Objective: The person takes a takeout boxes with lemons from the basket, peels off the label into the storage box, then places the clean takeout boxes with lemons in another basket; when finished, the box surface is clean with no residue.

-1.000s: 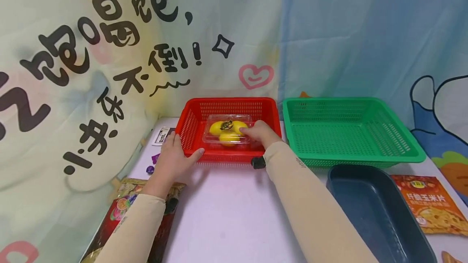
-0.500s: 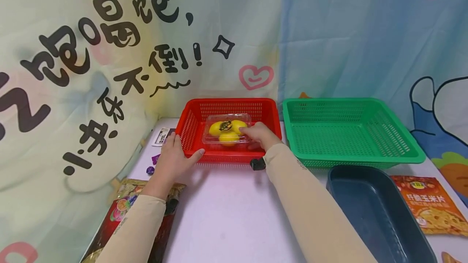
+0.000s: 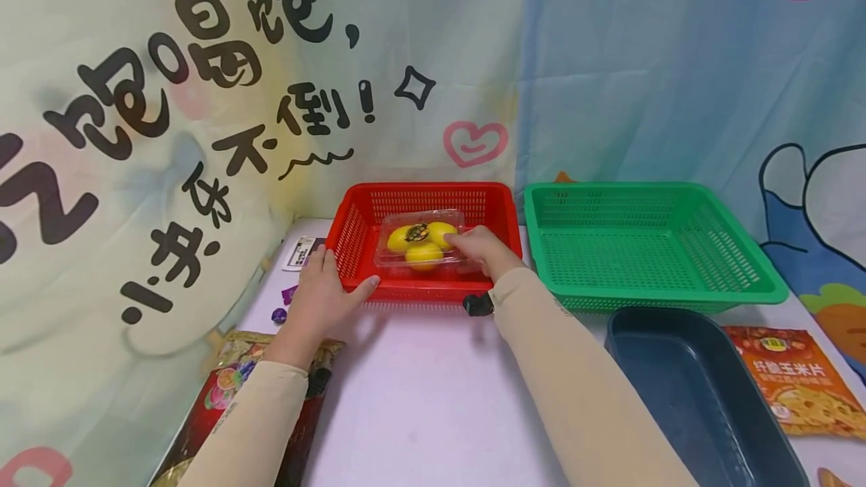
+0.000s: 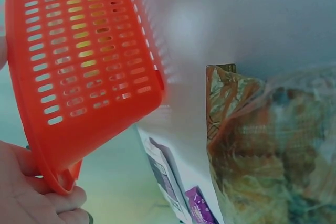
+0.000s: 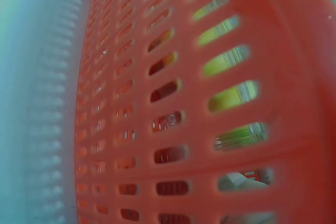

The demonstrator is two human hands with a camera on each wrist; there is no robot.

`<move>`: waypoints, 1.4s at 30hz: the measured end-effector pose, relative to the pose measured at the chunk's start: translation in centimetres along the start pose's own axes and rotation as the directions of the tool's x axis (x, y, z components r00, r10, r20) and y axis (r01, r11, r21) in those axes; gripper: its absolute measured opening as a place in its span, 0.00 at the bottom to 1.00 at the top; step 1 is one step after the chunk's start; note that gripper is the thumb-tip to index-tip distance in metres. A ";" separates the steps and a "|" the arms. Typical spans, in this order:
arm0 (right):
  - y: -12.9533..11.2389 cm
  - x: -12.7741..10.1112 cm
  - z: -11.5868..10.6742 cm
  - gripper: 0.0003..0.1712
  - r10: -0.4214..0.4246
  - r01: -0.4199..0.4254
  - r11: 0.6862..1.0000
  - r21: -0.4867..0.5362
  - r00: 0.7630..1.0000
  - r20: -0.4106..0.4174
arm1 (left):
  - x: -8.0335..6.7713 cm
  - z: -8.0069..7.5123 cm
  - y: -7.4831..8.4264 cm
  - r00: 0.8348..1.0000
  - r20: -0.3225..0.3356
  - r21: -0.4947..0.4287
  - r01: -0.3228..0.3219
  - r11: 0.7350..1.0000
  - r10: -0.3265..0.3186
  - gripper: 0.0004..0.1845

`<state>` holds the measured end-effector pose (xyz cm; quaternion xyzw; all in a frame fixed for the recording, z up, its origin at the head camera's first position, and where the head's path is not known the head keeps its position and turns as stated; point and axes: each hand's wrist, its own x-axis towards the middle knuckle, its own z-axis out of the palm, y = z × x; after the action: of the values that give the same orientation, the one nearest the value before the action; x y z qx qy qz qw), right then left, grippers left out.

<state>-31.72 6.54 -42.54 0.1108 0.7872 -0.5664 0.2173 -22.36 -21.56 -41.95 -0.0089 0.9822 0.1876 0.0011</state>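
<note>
A red slotted basket [image 3: 433, 291] stands at the back of the table. Inside it lies a clear plastic box [image 3: 421, 239] with a dark round label and yellow lemons [image 3: 425, 256]. My right hand [image 3: 484, 248] pinches the box's right side, thumb on top; its lower fingers are partly hidden. Only slivers of yellow show through the basket wall [image 5: 136, 103] in the right wrist view. At the basket's front left corner, my left hand [image 3: 321, 303] grips the rim. The left wrist view shows its fingers [image 4: 63, 203] curled beneath that corner.
Right of the red basket is a green basket [image 3: 649, 299], with a dark blue tray [image 3: 683, 367] before it. An orange snack bag [image 3: 791, 378] lies at the right. A brown-red bag [image 3: 304, 427], purple wrapped pieces [image 3: 279, 315] and a white packet [image 3: 298, 253] lie left.
The far edge of the clear box appears very slightly higher. Both hands keep nearly the same places.
</note>
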 end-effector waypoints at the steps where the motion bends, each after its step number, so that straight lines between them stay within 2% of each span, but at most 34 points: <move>1: 0.0 0.0 0.0 0.34 -0.003 0.003 1.000 0.016 1.000 0.007 | 0.0 0.0 0.0 1.000 0.000 -0.002 0.002 1.000 -0.002 0.63; 8: -0.6 -0.1 -0.4 0.30 -0.034 0.034 0.996 0.077 0.999 0.006 | 0.3 0.3 0.2 1.000 -0.005 0.006 0.006 1.000 -0.006 0.62; 16: -2.1 -1.3 -0.8 0.30 -0.105 0.105 0.994 0.042 0.994 0.008 | 0.3 0.3 0.3 1.000 0.000 0.010 0.024 1.000 -0.024 0.64; 24: -3.5 -2.9 -1.5 0.22 -0.157 0.158 0.987 0.020 0.987 -0.025 | 0.3 0.3 0.3 1.000 0.004 0.008 0.024 1.000 -0.024 0.64; 42: -4.3 -7.1 -2.7 0.26 -0.234 0.235 0.972 0.022 0.971 -0.039 | -0.2 -0.1 0.2 0.999 0.035 -0.018 0.019 1.000 -0.018 0.65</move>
<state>-27.86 8.14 -34.84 0.0302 0.7911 -0.5962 0.1331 -22.20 -21.44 -41.82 -0.0148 0.9801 0.1968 0.0201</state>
